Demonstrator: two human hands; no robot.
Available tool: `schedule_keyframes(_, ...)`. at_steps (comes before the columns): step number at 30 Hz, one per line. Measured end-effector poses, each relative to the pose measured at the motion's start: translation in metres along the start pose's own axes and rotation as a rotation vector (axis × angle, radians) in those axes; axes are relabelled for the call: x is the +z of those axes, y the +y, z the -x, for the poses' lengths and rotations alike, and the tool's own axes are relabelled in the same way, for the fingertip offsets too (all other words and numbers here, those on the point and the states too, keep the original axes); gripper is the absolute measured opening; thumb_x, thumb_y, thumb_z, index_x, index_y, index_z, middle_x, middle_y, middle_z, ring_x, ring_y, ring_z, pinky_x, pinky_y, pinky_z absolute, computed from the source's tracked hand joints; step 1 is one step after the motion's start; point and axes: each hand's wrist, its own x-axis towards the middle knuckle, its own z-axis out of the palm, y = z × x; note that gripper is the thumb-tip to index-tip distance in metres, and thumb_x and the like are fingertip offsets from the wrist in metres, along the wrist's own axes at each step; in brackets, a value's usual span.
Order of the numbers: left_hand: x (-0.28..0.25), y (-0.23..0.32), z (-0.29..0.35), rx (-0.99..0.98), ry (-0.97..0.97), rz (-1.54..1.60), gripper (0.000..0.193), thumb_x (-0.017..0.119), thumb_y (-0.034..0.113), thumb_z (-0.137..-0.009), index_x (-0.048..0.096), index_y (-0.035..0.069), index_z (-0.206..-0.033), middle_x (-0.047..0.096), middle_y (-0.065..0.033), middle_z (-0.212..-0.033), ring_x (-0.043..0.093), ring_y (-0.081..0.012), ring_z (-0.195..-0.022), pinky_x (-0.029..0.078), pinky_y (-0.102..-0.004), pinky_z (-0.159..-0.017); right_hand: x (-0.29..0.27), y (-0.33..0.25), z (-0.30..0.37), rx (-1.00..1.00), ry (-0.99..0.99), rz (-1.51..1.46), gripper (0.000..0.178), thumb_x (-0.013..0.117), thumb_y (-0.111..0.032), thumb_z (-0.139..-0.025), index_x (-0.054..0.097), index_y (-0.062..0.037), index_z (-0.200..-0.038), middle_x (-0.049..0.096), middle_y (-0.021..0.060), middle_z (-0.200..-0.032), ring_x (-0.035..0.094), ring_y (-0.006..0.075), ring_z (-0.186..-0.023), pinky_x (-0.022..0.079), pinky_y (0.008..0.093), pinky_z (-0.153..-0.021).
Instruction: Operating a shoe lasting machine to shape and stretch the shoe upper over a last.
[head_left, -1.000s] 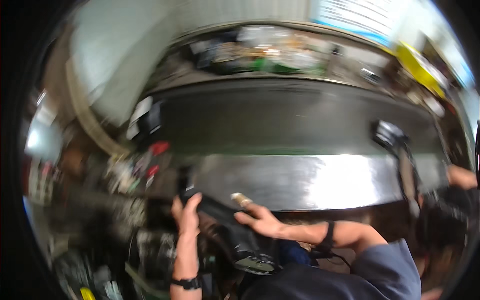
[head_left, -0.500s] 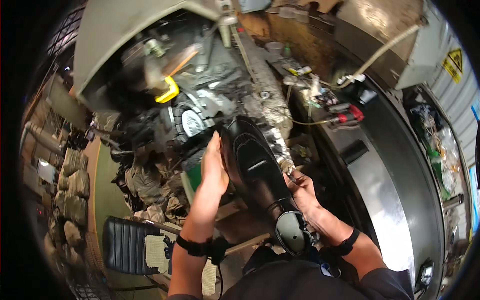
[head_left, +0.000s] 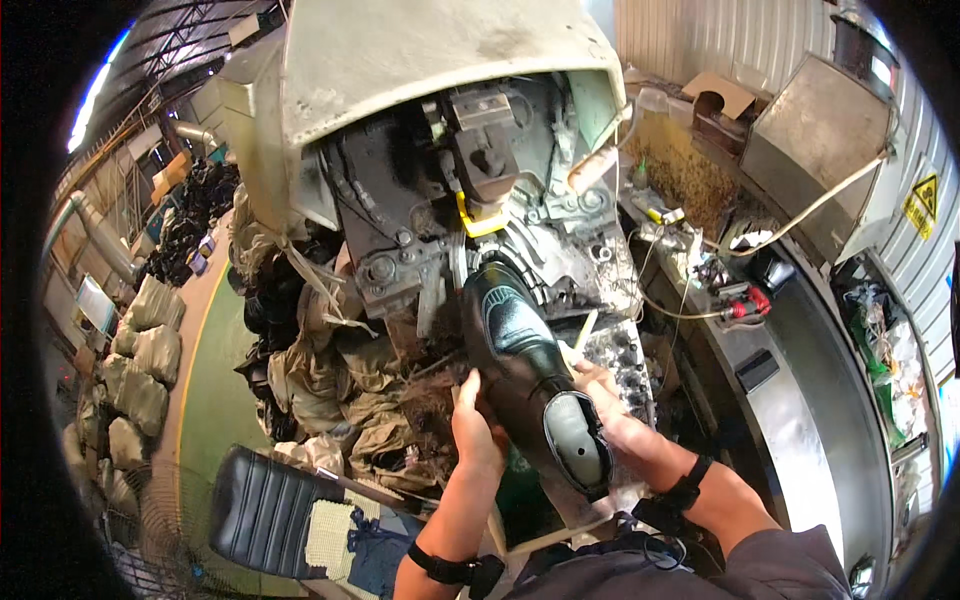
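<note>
A pale last (head_left: 572,435) sits in the near end of a black shoe (head_left: 522,358), gripped at its sides by the left hand (head_left: 474,430) and right hand (head_left: 612,412), toe pointing toward a machine (head_left: 390,270) under a hood (head_left: 450,70)

Wide fisheye (head-worn); downward, near, above left hand (head_left: 478,432) and right hand (head_left: 612,408)

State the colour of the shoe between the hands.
The shoe is black, best seen in head view.
</note>
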Motion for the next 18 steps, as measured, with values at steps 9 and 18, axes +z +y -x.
schedule_keyframes(9,0.012,0.007,-0.052,-0.058,0.051,0.010,0.035,0.059,0.025,-0.099,0.063,-0.004,-0.118,0.067,-0.0143,-0.117,0.065,-0.0282,-0.104,0.050,-0.0410,-0.095,-0.019,0.036,-0.067,0.466,0.075,-0.271,0.026,0.061,-0.012,-0.097,0.063,-0.0060,-0.122,0.070,0.0053,-0.099,0.067,0.0136,-0.078,0.056,0.0289,-0.070)
schedule_keyframes(18,-0.001,0.000,-0.101,-0.123,0.081,0.082,0.035,0.060,0.023,-0.098,0.060,-0.003,-0.121,0.064,-0.0149,-0.122,0.062,-0.0295,-0.109,0.047,-0.0423,-0.100,-0.032,0.065,-0.104,0.552,0.101,-0.118,0.035,0.042,-0.017,-0.104,0.057,-0.0074,-0.133,0.068,0.0036,-0.101,0.063,0.0113,-0.076,0.055,0.0265,-0.070)
